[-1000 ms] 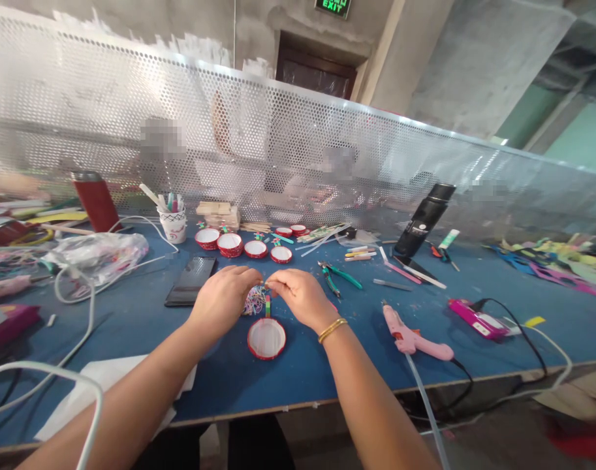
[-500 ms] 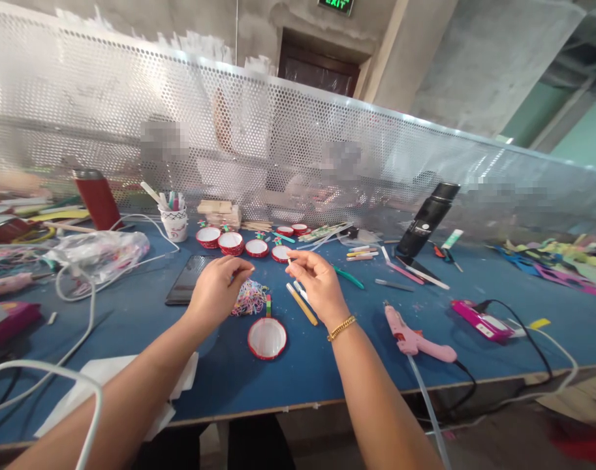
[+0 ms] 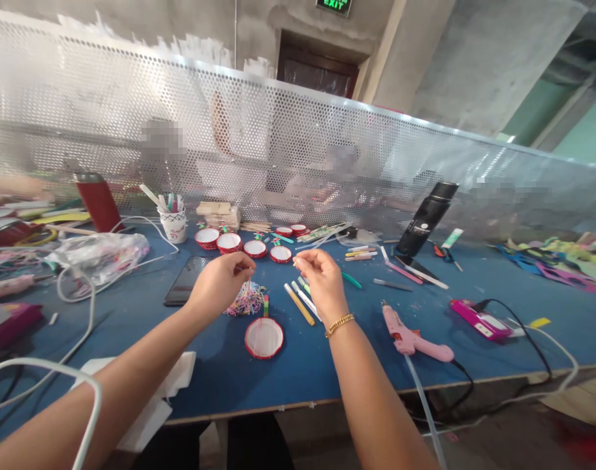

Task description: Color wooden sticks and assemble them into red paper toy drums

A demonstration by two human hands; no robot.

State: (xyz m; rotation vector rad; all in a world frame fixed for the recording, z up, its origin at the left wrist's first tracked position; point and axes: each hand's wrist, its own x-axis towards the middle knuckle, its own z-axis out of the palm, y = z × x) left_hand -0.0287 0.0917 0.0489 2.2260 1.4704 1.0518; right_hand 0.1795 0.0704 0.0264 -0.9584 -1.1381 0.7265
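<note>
My left hand (image 3: 223, 282) hovers over a tangle of multicoloured strings (image 3: 247, 300), thumb and fingers pinched together. Whatever it pinches is too small to make out. Across from it, my right hand (image 3: 322, 277) is closed in a pinch too, with a tiny pale bit at its fingertips that I cannot identify. Below and between them lies a round, red-rimmed white disc (image 3: 264, 338) with a small green and red stem (image 3: 266, 305) at its top. Several marker pens (image 3: 300, 303) lie under my right hand. A dark phone (image 3: 184, 282) rests left of my left hand.
Behind the hands stand several red-rimmed round pieces (image 3: 255, 249). A pink glue gun (image 3: 412, 338) with a cord lies to the right. A black bottle (image 3: 427, 219), a red tumbler (image 3: 98, 202) and a pen cup (image 3: 173, 225) stand along the mesh partition (image 3: 302, 137). White cable (image 3: 94, 391) loops at left.
My right hand's fingertips have shifted slightly right, away from the left hand. My left hand's fingers have curled in more. The disc stays on the table.
</note>
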